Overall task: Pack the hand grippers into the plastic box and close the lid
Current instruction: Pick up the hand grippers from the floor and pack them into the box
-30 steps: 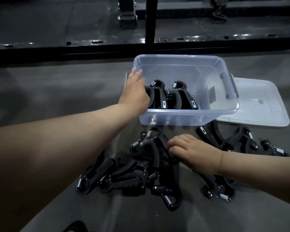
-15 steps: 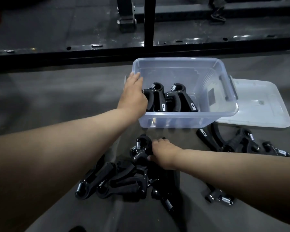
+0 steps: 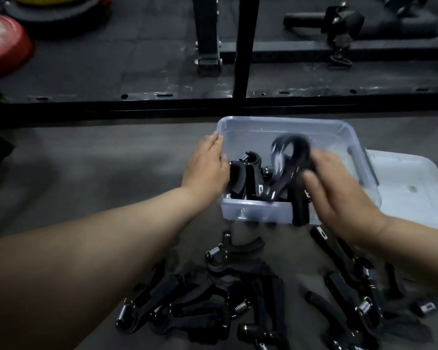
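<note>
Clear rectangular plastic box (image 3: 288, 122): lid off, standing on the grey floor (image 3: 111, 173) in front of a black steel rack frame (image 3: 240, 46). Contents: black spring hand grippers (image 3: 245, 178), upright, packed toward the left wall.

Translucent white lid (image 3: 415, 193): flat on the floor, just beside the box's right side.

Left hand (image 3: 205, 168): fingers straight, laid flat against the box's left wall and rim.

Right hand (image 3: 339, 195): grips one handle of a black gripper (image 3: 292, 157) above the box's near right part. The other handle hangs over the near wall. Motion blur hides the exact finger positions.

Loose grippers, floor: one heap (image 3: 213, 306) near the box's front, and a second cluster (image 3: 362, 299) to its right, below the right forearm.

Red weight plate (image 3: 3, 44): far left, at the back.
</note>
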